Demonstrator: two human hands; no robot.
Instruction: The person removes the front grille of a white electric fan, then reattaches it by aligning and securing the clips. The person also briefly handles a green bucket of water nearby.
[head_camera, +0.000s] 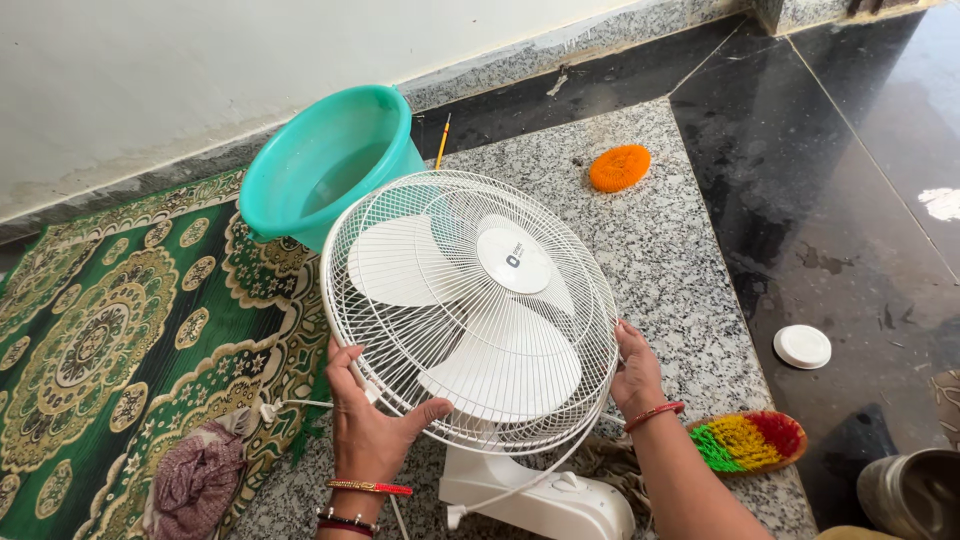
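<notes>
Head view, looking down: a white table fan (470, 310) lies tilted on a speckled grey granite floor (680, 250), its round wire grille facing up and its white base (545, 495) nearest the camera. The person's left hand (370, 425) grips the lower left rim of the grille, thumb laid across the wires and fingers wrapped behind the edge; red and gold bangles (365, 490) circle that wrist. The right hand (635, 375) holds the lower right rim of the grille, fingers curled around the outer ring, with a red bangle (655, 413) on its wrist. White blades show through the grille behind a round centre cap. A teal plastic tub (330, 160) stands just behind the fan, touching or nearly touching the upper edge of the grille. A green and gold patterned rug (120, 330) covers the floor to the left, with a crumpled maroon cloth (195, 480) lying on its near corner. An orange round scrubber (619, 167) rests on the granite beyond the fan, well apart from it. A brush with green, yellow and red bristles (750, 440) lies just right of the right forearm. A white round lid (802, 346) sits on the dark polished floor farther right.
</notes>
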